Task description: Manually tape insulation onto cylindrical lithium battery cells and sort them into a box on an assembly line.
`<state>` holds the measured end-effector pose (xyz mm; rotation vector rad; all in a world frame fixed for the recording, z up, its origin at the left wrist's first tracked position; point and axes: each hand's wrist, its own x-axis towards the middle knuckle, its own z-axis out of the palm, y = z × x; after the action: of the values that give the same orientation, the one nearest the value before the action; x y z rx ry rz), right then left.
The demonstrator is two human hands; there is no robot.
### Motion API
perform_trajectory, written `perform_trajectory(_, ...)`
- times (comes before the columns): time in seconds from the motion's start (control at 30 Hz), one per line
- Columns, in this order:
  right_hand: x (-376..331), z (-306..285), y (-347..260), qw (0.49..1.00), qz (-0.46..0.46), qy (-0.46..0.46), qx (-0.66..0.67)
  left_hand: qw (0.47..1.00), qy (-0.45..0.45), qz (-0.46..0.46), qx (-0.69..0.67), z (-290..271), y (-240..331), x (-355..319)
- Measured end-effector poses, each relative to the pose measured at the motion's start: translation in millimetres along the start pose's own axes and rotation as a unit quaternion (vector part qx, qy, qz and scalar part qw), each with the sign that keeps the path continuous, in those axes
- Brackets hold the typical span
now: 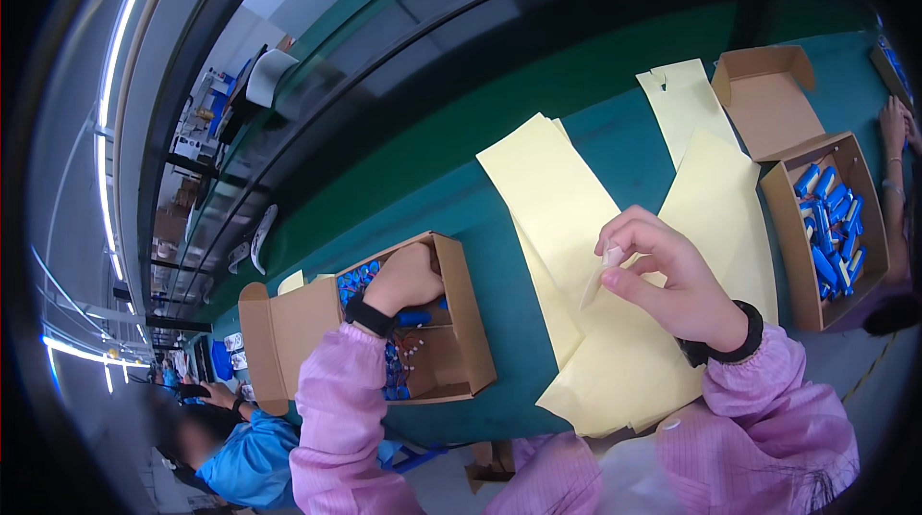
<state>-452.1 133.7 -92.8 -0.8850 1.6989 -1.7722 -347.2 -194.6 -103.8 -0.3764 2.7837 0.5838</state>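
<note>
My left hand (408,277) reaches down into an open cardboard box (475,323), near its far right corner. Its fingers are hidden inside, so what they touch does not show. In that box stand rows of blue-wrapped battery packs (357,277), with one blue pack (413,319) lying beside my wrist and thin red wires below it. My right hand (663,275) is raised over pale yellow paper sheets (624,390). Between thumb and fingers it pinches a small pale strip (591,286). White coverings show on its fingertips.
A second cardboard box (869,217), at the right, holds loose blue packs (831,232). Another person's hand (895,131) is at the far right. On the left, a person in a blue sleeve (254,457) works along the green table (461,208). A dark rail (413,35) runs behind.
</note>
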Motion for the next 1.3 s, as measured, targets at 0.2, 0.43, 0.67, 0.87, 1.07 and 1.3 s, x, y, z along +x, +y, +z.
perform_trajectory(0.2, 0, -5, 0, 0.999, -0.001, -0.015, 0.033, 0.989, 0.029, -0.109, 0.093, -36, 49, -28)
perform_trajectory(0.43, -3, -12, -10, 0.985, 0.024, -0.097, 0.137, 0.796, 0.238, -0.041, -0.555, -21, 137, -88)
perform_trajectory(0.67, -2, -15, -8, 0.980, 0.055, -0.081, 0.171, 0.714, 0.067, 0.044, -0.696, 35, 178, -67)
perform_trajectory(0.87, 0, -27, -10, 0.986, 0.042, -0.049, 0.151, 0.782, 0.022, 0.026, -0.623, 47, 181, -59)
perform_trajectory(1.07, 2, -27, -9, 0.989, 0.073, -0.041, 0.123, 0.818, 0.027, 0.024, -0.573, 53, 185, -59)
perform_trajectory(1.3, 2, -26, -5, 0.982, 0.100, -0.034, 0.155, 0.792, 0.023, 0.009, -0.610, 57, 186, -58)
